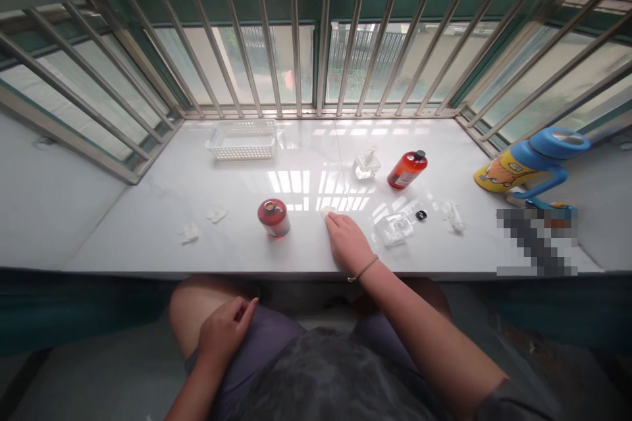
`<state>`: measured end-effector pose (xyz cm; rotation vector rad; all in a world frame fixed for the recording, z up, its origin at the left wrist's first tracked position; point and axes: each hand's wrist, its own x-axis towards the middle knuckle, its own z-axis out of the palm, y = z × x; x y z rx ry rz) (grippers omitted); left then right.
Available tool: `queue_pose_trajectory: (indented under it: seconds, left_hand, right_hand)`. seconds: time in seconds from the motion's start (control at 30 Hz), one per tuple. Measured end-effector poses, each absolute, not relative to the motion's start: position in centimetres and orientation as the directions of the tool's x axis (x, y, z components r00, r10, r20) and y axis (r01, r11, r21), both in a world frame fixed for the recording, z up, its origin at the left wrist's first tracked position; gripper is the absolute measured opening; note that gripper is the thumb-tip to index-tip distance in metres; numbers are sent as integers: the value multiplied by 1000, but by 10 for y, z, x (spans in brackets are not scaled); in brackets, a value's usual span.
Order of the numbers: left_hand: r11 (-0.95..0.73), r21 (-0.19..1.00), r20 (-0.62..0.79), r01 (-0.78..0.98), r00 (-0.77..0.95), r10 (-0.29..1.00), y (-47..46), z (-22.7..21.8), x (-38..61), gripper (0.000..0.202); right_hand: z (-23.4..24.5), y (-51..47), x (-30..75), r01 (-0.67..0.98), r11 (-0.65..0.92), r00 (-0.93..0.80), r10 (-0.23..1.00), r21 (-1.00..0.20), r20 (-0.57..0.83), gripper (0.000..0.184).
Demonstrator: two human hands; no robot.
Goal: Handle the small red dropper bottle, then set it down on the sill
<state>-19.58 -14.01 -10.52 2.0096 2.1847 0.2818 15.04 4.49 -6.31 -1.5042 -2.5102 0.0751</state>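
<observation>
Grey shirt [336,378] and dark shorts [261,348] fill the bottom of the frame, person seated facing a barred window [296,46] with a long white stone sill [138,237] across the middle. Left hand [224,332] rests on the thigh, loosely curled, released, nothing visible in it. Right hand [348,243], bracelet [364,268] on the wrist, lies flat on the sill, not clenched, fingers [332,220] touching a small white wipe [326,212] near the centre. Round red bottle [273,218] on its left, clear glass dish [394,229] on its right. Further back: white plastic basket [241,140] upper left, orange bottle [407,170], small glass dispenser [366,164], blue-and-yellow cup [523,164] at right. Black cap [421,215] sits beside the dish; crumpled tissues [189,233] lie left. Risk: a wide sideways swipe could tip the bottle or shove the dish, and the slick sill would let the cap slide. Lower right pixelated, hidden.
</observation>
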Motion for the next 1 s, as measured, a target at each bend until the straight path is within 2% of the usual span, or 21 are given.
queue_pose_trajectory:
  seconds: [0.43, 0.63, 0.77, 0.93, 1.0]
  left_hand:
    - [-2, 288, 143, 958, -41, 989, -141, -108, -196, 46]
    - [-18, 235, 155, 972, -19, 988, -140, -104, -198, 47]
    - [-21, 219, 180, 975, -19, 984, -138, -100, -197, 48]
    - [9, 209, 168, 978, -45, 985, -139, -100, -197, 45]
    - [13, 230, 153, 973, -50, 987, -141, -101, -197, 44]
  right_hand:
    - [-37, 187, 64, 786, 565, -575, 817, -250, 38, 58]
    - [-10, 237, 13, 744, 566, -599, 801, -357, 22, 43]
    - [9, 203, 30, 755, 492, -497, 861, -433, 112, 31]
    - [4, 71, 98, 736, 411, -411, 903, -538, 127, 41]
    - [-6, 14, 126, 620, 326, -397, 915, -714, 73, 40]
